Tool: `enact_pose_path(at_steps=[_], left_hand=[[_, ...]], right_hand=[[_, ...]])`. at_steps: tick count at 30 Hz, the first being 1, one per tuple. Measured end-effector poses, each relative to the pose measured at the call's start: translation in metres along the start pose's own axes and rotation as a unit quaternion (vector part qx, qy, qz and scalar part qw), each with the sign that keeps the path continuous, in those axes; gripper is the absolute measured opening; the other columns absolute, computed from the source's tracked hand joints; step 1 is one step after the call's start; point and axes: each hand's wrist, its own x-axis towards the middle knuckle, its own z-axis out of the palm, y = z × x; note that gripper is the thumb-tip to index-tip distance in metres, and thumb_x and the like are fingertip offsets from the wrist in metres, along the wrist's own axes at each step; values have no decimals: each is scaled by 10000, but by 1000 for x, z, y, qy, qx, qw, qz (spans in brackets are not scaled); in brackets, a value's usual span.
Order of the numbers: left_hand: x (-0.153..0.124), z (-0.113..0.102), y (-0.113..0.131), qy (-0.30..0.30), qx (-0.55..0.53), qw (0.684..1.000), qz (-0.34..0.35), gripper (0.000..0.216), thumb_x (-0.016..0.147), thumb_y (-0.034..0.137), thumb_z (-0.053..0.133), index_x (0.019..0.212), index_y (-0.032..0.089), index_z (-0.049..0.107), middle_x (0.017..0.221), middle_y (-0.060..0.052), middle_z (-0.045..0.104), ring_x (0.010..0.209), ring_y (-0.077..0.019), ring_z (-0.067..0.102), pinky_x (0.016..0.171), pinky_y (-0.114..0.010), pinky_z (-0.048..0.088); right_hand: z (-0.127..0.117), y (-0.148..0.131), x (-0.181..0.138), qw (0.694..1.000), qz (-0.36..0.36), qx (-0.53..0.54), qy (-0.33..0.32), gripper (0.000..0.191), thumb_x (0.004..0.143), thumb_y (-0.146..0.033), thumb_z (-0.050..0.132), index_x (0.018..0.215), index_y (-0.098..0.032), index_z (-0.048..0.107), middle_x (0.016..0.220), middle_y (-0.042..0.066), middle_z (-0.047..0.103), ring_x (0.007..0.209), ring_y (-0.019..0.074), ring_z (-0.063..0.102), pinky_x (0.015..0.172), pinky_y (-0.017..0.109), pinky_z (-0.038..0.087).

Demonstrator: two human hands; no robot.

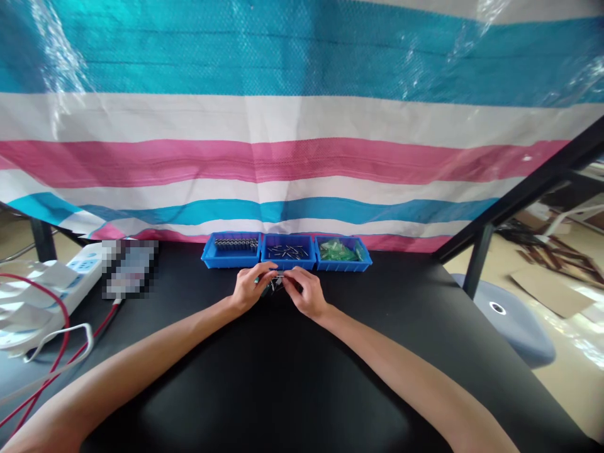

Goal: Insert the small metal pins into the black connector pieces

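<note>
My left hand (249, 288) and my right hand (306, 293) meet over the black table (283, 377), just in front of three blue trays. Both hands are closed in a pinch around small metal parts (277, 281) held between the fingertips; the parts are too small to name. The left tray (231, 250) holds a row of dark cylindrical pieces. Loose metal pins lie in the middle tray (288, 251). Green plastic pieces fill the right tray (342, 253).
A striped blue, white and pink tarp (302, 138) hangs behind the trays. At the left are a white power strip (80, 270), red cables (56, 352) and white cables. A black frame post (476, 264) and a grey round stool (514, 321) stand to the right.
</note>
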Motion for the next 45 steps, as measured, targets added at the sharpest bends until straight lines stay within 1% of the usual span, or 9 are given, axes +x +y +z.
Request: enact_pose_path(at_steps=[5,12,17,22,25,30,35,40,45], left_hand=[[0,0,0,2,2,1000,-1,197,873,325,604,984,168,650,731,-15,707,555,-92,627,573,-177,500],[7,-3,7,-7,5,1000,-11,173,867,317,612,945,168,652,790,-27,684,575,-88,573,605,-201,491],[6,-5,9,-5,-29,999,13,143,887,282,578,884,157,648,832,-65,697,684,-125,631,643,-222,506],[1,-5,12,-11,-71,997,-34,132,925,268,511,965,165,582,943,-68,726,488,-58,561,548,-186,479],[0,-5,12,-15,-75,995,-56,130,932,257,494,994,171,569,880,-39,724,466,-49,540,516,-167,458],[3,-5,8,2,-18,1000,-2,178,938,236,483,1001,160,631,755,-26,678,617,-88,603,619,-185,485],[4,-5,5,-14,-3,999,30,219,933,227,495,1084,177,646,884,-55,703,701,-109,643,650,-197,507],[0,-2,-1,1,-20,1000,-2,170,896,281,571,1005,172,643,765,-19,713,619,-103,659,609,-177,510],[0,0,-1,-7,-31,999,9,165,891,297,582,985,168,623,748,-10,713,612,-95,668,603,-161,505]], right_hand=[[0,-1,-1,1000,-10,5,-21,143,916,-228,505,873,-187,636,735,34,588,629,140,557,608,259,471],[-3,-4,-2,999,3,22,43,159,924,-235,491,880,-180,633,733,37,571,643,148,549,618,272,466],[0,0,0,1000,7,4,6,198,936,-271,483,888,-186,656,736,39,587,660,150,566,629,267,467],[2,3,0,999,17,-29,2,236,940,-282,478,823,-184,658,680,22,565,609,136,541,590,252,443],[2,3,-1,999,21,-28,7,229,942,-275,475,828,-185,652,697,28,573,629,141,548,601,256,444],[2,2,-1,999,14,-28,18,216,934,-264,488,801,-183,637,680,24,553,613,140,535,592,259,442],[0,0,-1,999,21,-10,26,177,934,-232,481,879,-184,643,742,39,587,649,148,557,622,268,462],[-2,-2,-1,999,10,13,28,167,923,-226,494,1022,-196,625,827,49,630,642,141,571,628,267,489],[0,0,-1,1000,-1,4,10,168,926,-228,491,1017,-189,627,784,44,614,627,138,560,607,259,479]])
